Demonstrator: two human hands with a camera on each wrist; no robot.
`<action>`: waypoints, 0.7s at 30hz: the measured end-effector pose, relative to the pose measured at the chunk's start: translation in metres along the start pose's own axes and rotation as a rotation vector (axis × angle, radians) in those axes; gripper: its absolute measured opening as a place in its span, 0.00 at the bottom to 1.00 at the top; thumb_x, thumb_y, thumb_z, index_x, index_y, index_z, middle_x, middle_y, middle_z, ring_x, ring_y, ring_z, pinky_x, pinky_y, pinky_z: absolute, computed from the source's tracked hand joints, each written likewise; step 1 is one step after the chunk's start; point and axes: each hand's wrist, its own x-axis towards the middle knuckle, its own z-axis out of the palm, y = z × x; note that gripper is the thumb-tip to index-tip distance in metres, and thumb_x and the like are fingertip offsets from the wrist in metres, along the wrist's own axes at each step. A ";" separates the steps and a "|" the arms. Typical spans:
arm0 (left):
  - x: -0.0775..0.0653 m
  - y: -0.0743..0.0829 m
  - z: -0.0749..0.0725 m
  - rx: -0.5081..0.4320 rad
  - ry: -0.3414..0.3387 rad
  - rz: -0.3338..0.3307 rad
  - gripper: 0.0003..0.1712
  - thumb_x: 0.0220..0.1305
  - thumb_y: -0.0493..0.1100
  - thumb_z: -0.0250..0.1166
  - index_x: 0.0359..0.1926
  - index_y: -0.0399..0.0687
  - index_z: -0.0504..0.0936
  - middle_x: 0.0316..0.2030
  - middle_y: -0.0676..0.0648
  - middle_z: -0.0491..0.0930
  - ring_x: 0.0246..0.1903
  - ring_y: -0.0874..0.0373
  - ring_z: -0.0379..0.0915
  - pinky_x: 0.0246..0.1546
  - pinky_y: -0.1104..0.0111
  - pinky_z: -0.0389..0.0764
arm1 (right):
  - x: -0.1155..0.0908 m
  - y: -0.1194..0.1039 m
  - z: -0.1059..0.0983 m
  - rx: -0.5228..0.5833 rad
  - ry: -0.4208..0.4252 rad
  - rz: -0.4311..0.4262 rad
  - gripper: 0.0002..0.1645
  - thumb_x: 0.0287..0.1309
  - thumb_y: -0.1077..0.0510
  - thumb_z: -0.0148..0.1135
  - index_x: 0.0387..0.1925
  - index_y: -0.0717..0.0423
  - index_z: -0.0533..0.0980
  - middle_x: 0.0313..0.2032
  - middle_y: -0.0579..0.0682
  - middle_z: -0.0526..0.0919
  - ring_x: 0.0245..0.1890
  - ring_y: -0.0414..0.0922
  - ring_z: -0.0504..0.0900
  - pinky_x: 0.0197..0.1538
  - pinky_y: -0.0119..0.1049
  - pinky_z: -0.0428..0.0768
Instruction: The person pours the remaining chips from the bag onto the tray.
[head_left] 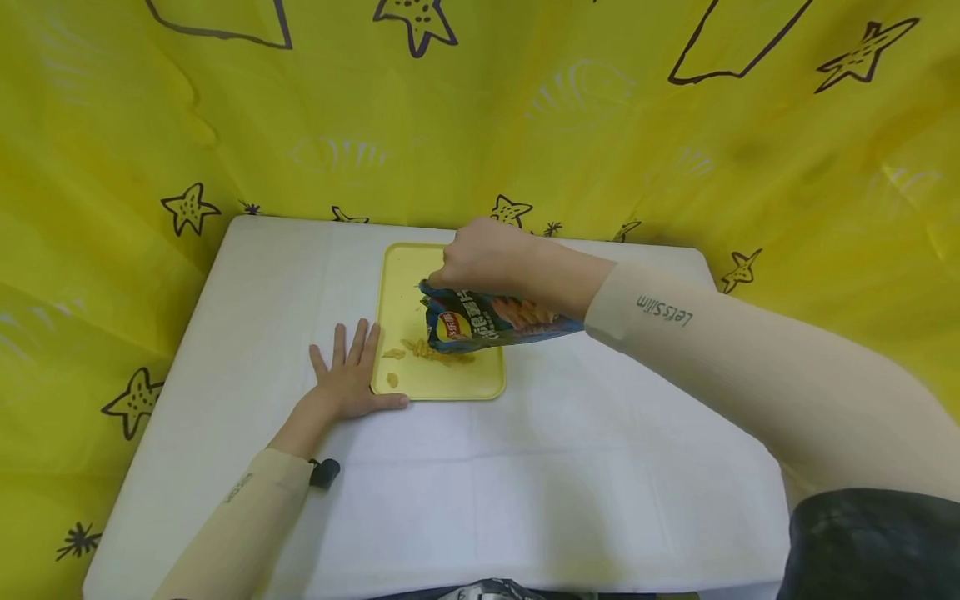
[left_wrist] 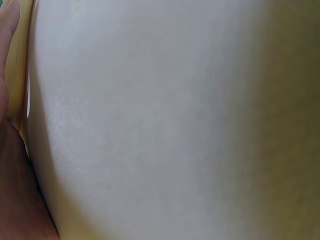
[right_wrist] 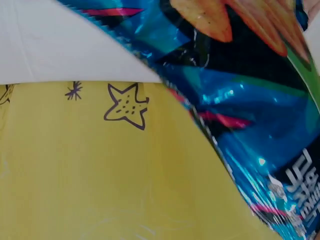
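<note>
The right hand [head_left: 487,254] has its fingers curled and pinches the edge of a blue chip bag [head_left: 480,321], which hangs just beneath that grip, tilted, its round red-and-yellow logo to the lower left of the fingers and its other end running right, under the forearm. Exactly how the fingertips close on the foil cannot be told, since they are hidden behind the hand in the head view. Below the grip lies a yellow tray [head_left: 397,287]; the bag and the hand stand in front of its right-hand part, so what lies on the tray there is hidden. Chips [head_left: 426,350] sit in a small heap below and slightly left of the grip, partly covered by the bag's lower edge, with a couple of loose pieces farther left, toward the tray's near left corner. Well below and left of the grip, the left hand [head_left: 348,379] is spread flat, its fingers at the tray's left rim and its thumb at the near rim. A small black device [head_left: 325,473] is on that wrist, above a pale sleeve [head_left: 240,517]. A matching sleeve [head_left: 675,350] covers the forearm to the right of the grip. The white table [head_left: 600,467] spreads around the tray, and beyond the grip hangs a yellow curtain [head_left: 450,108] printed with starfish.
</note>
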 end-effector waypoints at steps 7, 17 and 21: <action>0.000 0.000 -0.001 -0.005 -0.004 0.009 0.75 0.32 0.88 0.44 0.70 0.50 0.23 0.70 0.44 0.20 0.65 0.40 0.09 0.50 0.34 0.18 | -0.002 0.001 0.003 -0.010 0.013 -0.010 0.09 0.56 0.58 0.60 0.39 0.42 0.75 0.18 0.44 0.76 0.15 0.41 0.69 0.21 0.36 0.72; -0.001 0.001 -0.003 -0.010 0.003 0.000 0.75 0.33 0.87 0.47 0.70 0.50 0.24 0.70 0.44 0.21 0.65 0.40 0.09 0.50 0.34 0.18 | -0.003 0.002 -0.002 -0.016 0.028 -0.002 0.09 0.57 0.60 0.59 0.38 0.44 0.73 0.16 0.44 0.74 0.15 0.42 0.67 0.20 0.36 0.71; 0.000 0.001 -0.003 -0.012 -0.001 -0.002 0.75 0.33 0.88 0.46 0.70 0.51 0.23 0.70 0.45 0.21 0.65 0.41 0.09 0.51 0.34 0.18 | -0.002 0.000 -0.002 -0.008 0.009 -0.006 0.09 0.57 0.60 0.57 0.39 0.45 0.71 0.15 0.45 0.73 0.14 0.41 0.64 0.19 0.35 0.69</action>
